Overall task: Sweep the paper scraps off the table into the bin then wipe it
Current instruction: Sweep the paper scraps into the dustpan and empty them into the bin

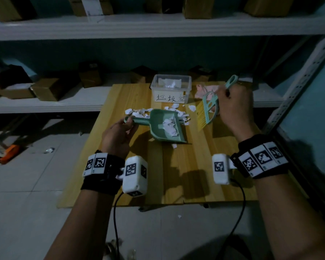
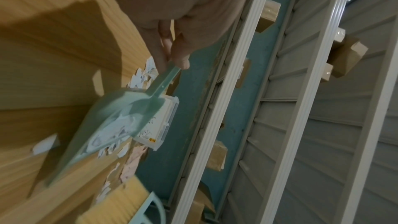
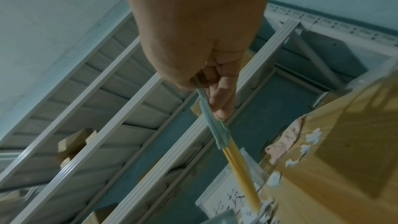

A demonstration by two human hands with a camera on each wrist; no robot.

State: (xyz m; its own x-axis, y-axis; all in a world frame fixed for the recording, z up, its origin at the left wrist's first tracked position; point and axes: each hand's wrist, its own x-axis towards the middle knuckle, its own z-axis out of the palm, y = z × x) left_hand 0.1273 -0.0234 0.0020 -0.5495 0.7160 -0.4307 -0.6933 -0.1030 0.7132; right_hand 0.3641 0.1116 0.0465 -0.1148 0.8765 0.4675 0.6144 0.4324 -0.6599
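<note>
My left hand (image 1: pixel 120 130) grips the handle of a green dustpan (image 1: pixel 162 126) (image 2: pixel 112 118), held just above the wooden table (image 1: pixel 176 175) with white paper scraps (image 1: pixel 170 126) lying in it. My right hand (image 1: pixel 233 104) grips the green handle of a brush (image 1: pixel 210 109) (image 3: pixel 215 125) with yellow bristles (image 1: pixel 202 119), raised to the right of the dustpan. More white scraps (image 1: pixel 139 113) lie on the table behind the dustpan. A clear plastic bin (image 1: pixel 171 89) with a handwritten label stands at the table's far edge and holds some paper.
A pink cloth (image 1: pixel 204 91) lies at the far right of the table beside the bin. One scrap (image 1: pixel 174 146) lies in front of the dustpan. White shelving (image 1: pixel 45 104) with cardboard boxes runs behind the table. The tiled floor (image 1: pixel 26 184) lies to the left.
</note>
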